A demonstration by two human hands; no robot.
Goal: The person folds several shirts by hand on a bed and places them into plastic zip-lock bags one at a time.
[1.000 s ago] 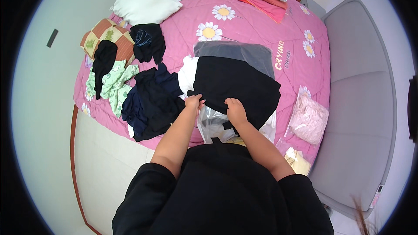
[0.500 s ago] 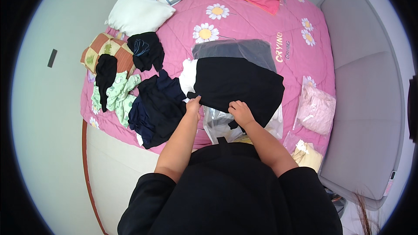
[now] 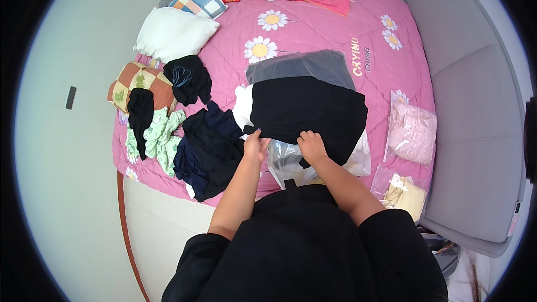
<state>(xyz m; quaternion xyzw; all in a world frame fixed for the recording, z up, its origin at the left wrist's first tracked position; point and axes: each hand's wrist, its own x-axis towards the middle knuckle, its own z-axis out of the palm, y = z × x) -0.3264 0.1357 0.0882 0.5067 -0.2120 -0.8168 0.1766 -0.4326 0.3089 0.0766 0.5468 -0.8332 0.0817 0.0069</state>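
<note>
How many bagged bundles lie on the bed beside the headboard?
2: a pink bundle right of the black garment, and a pale yellow bundle below the pink one.

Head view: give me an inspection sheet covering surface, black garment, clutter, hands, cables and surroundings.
Surface: pink quilt with daisy print, somewhat wrinkled.
Job's things: black garment, spread out, partly covering a dark package.
Clutter: dark clothes, green-print clothes and white pillow leftward; pink package rightward.
Hands: left hand and right hand at the garment's near edge; grip unclear.
Cables: nothing seen.
Surroundings: grey headboard right, pale wall left.
</note>
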